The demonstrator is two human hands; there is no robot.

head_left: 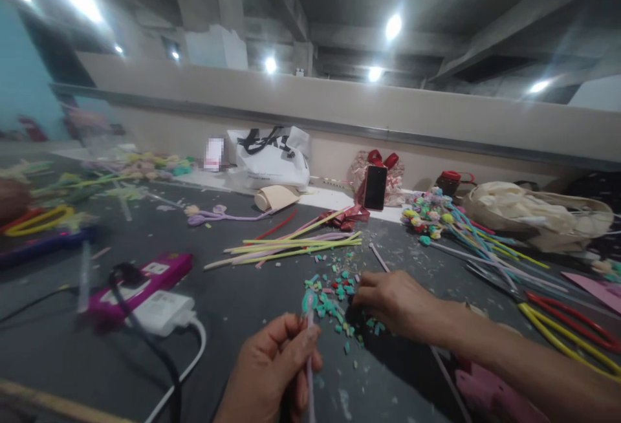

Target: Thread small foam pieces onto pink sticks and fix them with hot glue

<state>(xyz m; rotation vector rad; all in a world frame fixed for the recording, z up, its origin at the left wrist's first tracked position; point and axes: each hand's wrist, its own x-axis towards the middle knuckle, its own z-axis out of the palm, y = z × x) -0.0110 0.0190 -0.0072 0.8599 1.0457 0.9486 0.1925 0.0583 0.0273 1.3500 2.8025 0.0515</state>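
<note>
My left hand (279, 361) pinches a pale lilac stem (310, 378) that stands upright near the bottom centre, with a small teal piece (309, 301) at its top. Just beyond and to the right lies a scatter of small teal, green and yellow bits (330, 308) on the dark table (233, 306). My right hand (383, 297) reaches in from the right, low over the right edge of these bits. Its fingers are curled downward, and their tips are hidden, so what they hold, if anything, does not show.
Yellow and pink stems (295, 245) lie beyond the bits. A purple power strip (165, 274) with a white charger (165, 312) is at the left. Scissors with red and yellow handles (548, 323), a flower bundle (431, 213) and a cloth bag (533, 209) are at the right; a phone (375, 187) stands behind.
</note>
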